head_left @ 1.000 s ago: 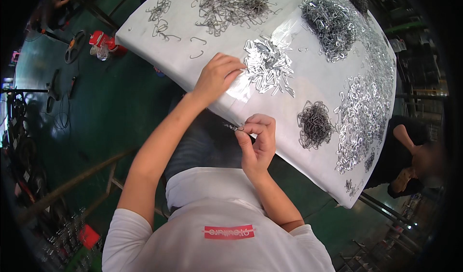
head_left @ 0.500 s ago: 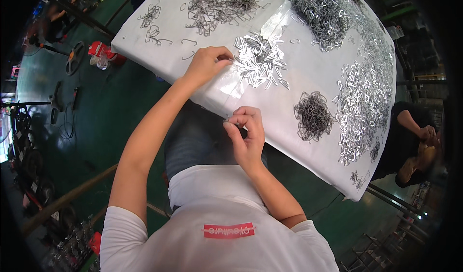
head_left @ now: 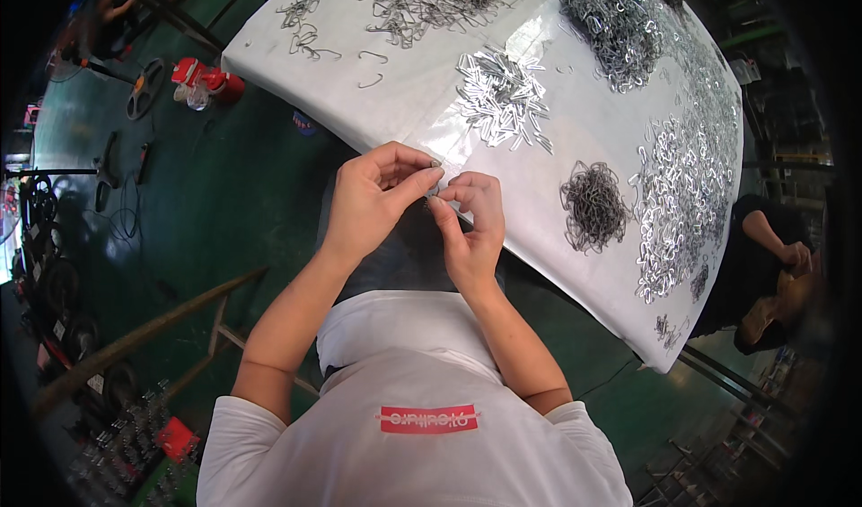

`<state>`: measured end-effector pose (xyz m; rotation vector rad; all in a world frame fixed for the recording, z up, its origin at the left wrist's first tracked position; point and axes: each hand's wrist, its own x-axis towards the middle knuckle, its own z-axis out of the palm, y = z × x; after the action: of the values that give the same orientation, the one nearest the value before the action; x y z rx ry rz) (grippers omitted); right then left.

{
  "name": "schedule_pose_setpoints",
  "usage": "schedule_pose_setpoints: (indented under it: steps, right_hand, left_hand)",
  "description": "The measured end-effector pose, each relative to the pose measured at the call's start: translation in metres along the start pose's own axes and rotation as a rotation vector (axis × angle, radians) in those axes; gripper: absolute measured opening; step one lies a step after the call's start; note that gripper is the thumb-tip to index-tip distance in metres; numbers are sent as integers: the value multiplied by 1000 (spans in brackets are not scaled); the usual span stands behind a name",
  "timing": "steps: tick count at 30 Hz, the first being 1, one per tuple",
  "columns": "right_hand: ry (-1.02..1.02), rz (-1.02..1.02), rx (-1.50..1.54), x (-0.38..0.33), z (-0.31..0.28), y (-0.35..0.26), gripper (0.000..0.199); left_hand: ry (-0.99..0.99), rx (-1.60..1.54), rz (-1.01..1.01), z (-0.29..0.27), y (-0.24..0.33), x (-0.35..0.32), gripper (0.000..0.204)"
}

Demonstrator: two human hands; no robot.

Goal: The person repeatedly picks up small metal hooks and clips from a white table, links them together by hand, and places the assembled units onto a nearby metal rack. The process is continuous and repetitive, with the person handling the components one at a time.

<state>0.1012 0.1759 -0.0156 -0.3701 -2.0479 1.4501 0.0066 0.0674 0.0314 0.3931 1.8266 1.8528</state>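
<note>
Both my hands meet just off the near edge of the white-covered table [head_left: 539, 179]. My left hand [head_left: 373, 197] pinches with thumb and forefinger at a tiny greyish piece between the hands, its kind too small to make out. Thumb and fingertips of my right hand [head_left: 474, 224] close around the same spot, almost touching the left. Just beyond them lies a heap of shiny, narrow silver metal pieces [head_left: 503, 103]. To the right sits a round tangle of dark wire hooks [head_left: 593, 206]. Two loose hooks, one a bent wire hook [head_left: 370, 81], rest left of the silver heap.
Farther back are a spread of wire hooks [head_left: 422, 4] and a dense dark heap [head_left: 615, 35]. Silver hooks [head_left: 682, 202] cover the table's right side. Another person's hand [head_left: 795, 254] shows beyond the right edge. A red container [head_left: 223, 85] stands left, below the table.
My left hand has moved from beside the silver heap back toward me and now meets my right hand. The right hand has risen slightly, and the view has shifted a little.
</note>
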Motion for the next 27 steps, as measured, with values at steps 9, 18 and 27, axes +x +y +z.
schedule_pose_setpoints:
  steps: [9, 18, 27]
  right_hand:
    - [-55, -11, -44, 0, 9, 7, 12]
    - [-210, -177, -242, 144, 46, 63, 14]
    - [-436, 49, -798, 254, 106, 89, 20]
  left_hand:
    - [102, 156, 262, -10, -22, -7, 12]
    - [122, 161, 309, -20, -30, -9, 13]
    - [133, 103, 321, -26, -29, -10, 15]
